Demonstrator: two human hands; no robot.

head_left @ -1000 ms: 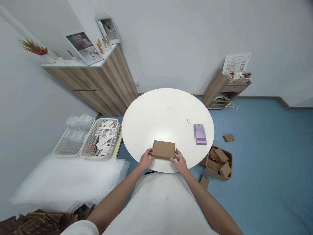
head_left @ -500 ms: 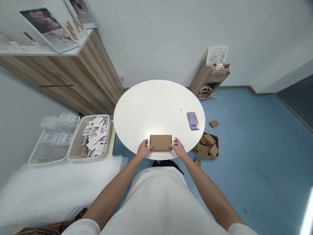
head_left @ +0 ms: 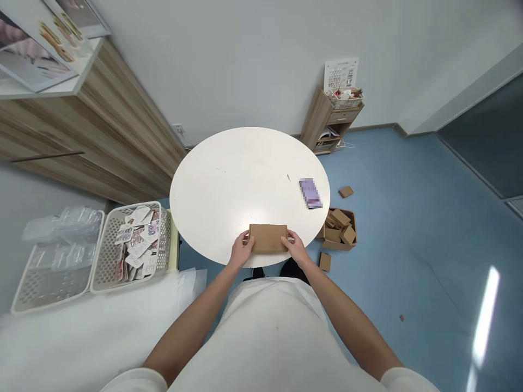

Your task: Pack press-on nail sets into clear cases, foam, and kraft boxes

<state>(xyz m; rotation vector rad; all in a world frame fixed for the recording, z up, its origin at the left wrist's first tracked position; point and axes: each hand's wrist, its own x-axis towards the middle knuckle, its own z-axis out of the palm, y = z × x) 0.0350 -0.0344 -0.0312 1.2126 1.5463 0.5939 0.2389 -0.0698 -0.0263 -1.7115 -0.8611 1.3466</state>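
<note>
A flat brown cardboard box (head_left: 268, 238), closed, is at the near edge of the round white table (head_left: 229, 185). My left hand (head_left: 242, 248) grips its left end, thumb on the top near the corner and fingers along the side. At the right end my right hand (head_left: 295, 246) holds it the same way. Whether the box rests on the table or is slightly lifted I cannot tell. A purple, pixelated object (head_left: 310, 193) lies on the table's right side.
Right of the table, a carton (head_left: 337, 245) of small brown boxes stands on the blue floor, with loose boxes (head_left: 325, 262) nearby. A basket of printed cards (head_left: 139, 239) and a basket of clear plastic packs (head_left: 61, 256) sit at left. A small cabinet (head_left: 333, 122) stands against the wall.
My fingers have closed in on both ends of the box. The view has turned to the right, so the table and baskets appear further left.
</note>
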